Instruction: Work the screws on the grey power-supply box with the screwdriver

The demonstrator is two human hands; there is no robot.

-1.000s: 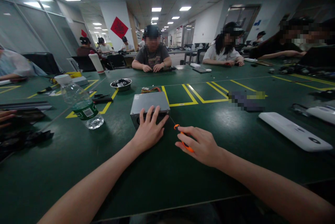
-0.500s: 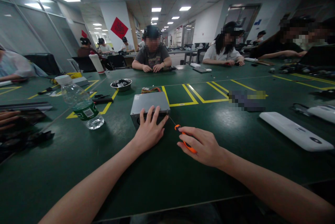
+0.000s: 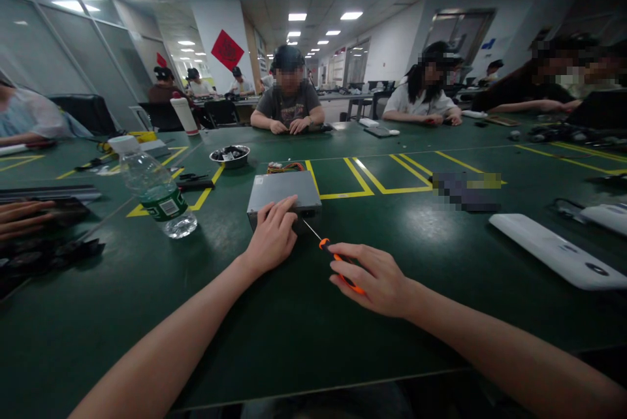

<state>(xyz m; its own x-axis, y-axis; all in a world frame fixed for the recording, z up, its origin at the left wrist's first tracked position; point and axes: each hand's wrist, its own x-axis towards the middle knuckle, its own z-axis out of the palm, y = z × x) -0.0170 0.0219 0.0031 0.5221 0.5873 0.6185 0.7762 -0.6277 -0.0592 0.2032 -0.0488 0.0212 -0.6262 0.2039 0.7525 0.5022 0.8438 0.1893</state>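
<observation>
The left hand (image 3: 272, 235) rests unclenched on a grey rectangular metal box (image 3: 283, 188), presumably steadying it; the right hand (image 3: 375, 277) grasps an orange-and-black screwdriver (image 3: 324, 245) angled toward the box's near face.

Table (image 3: 313, 341): dark green top across the lower frame, marked with yellow tape (image 3: 406, 190).
Metal box (image 3: 281, 187): grey, near the centre of the frame, coloured wires (image 3: 287, 168) just beyond it.
Bottle (image 3: 169, 207): clear, green-labelled, standing at left.
Bowl (image 3: 239, 162): shiny, upper left of centre.
Cup (image 3: 185, 115): white, upper left, beyond the bowl.
White case (image 3: 553, 246): long, lying flat at right.
</observation>
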